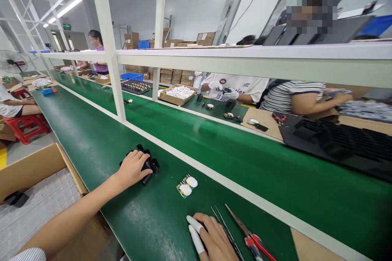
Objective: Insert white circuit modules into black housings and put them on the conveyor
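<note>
My left hand (133, 167) reaches across the green bench and curls over a small cluster of black plastic housings (155, 165), partly hiding them. My right hand (212, 238) lies near the bench's front, fingers stretched out, with white finger cots on two of them. Just beside it are metal tweezers (226, 228); the hand partly covers that spot, but no grip on them shows. Red-handled pliers (251, 236) lie further right. Between my hands sit two small circuit boards with round white pads (187, 186).
A cardboard box (70, 167) with a black housing (16, 199) inside stands at left. A white rail (196, 163) and post (110, 49) separate my bench from the green conveyor belt (214, 142). Across it, co-workers handle parts near a box of white pieces (179, 93) and black trays (343, 142).
</note>
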`<control>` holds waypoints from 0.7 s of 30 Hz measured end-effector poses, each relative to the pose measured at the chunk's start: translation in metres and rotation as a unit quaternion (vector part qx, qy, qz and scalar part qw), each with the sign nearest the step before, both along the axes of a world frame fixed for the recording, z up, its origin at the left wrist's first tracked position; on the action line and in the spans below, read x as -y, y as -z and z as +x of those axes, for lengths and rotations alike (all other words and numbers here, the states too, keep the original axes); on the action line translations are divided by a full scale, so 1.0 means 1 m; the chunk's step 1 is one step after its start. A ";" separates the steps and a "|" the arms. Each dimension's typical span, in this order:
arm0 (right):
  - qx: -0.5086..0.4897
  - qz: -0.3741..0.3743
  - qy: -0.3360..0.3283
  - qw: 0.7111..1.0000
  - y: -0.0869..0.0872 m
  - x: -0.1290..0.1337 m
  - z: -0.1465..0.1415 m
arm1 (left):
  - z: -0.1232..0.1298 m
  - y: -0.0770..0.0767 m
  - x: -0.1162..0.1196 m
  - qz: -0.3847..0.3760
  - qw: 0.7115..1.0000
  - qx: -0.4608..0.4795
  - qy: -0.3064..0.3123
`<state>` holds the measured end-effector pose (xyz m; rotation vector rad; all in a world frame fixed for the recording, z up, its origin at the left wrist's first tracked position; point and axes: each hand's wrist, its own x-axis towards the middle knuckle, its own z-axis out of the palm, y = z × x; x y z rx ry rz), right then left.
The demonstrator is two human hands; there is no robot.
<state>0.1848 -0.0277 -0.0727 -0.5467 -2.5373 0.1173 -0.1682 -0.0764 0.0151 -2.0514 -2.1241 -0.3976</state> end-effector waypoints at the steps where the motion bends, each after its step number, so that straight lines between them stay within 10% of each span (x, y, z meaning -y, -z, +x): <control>1: -0.002 -0.004 0.002 1.000 0.000 0.001 -0.001 | 0.000 0.000 -0.001 -0.005 1.000 -0.005 -0.002; 21: 0.003 -0.033 0.025 0.999 -0.007 0.008 -0.008 | 0.008 -0.010 -0.010 -0.087 0.994 -0.040 -0.054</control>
